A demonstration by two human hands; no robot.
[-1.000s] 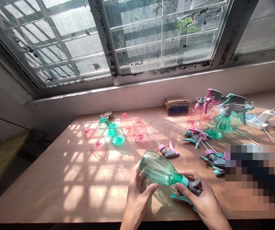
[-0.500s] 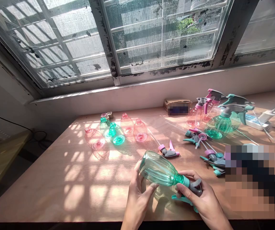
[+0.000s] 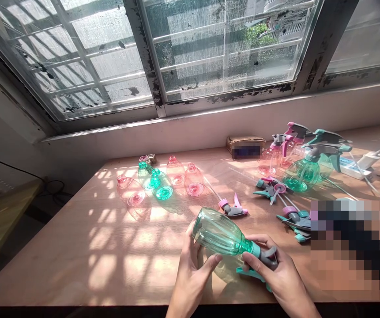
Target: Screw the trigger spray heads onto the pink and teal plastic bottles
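Green bottle (image 3: 219, 232) held tipped near the counter's (image 3: 60, 265) front edge, left hand's (image 3: 193, 270) grip holding its base, right hand's (image 3: 277, 270) grip round its spray top (image 3: 268, 257), pink sprayer (image 3: 233, 209) lying mid-counter.

The bottle (image 3: 218, 229) I hold is see-through green, its collar (image 3: 255, 250) teal, its sprayer (image 3: 268, 259) grey and teal. At my eleven o'clock, three bottles (image 3: 194, 179) are pink, two green. Toward one o'clock, a spray head (image 3: 232, 210) shows pink and grey. At ten, sunlight (image 3: 102, 269) patches the brown table (image 3: 57, 260) in pale blocks.
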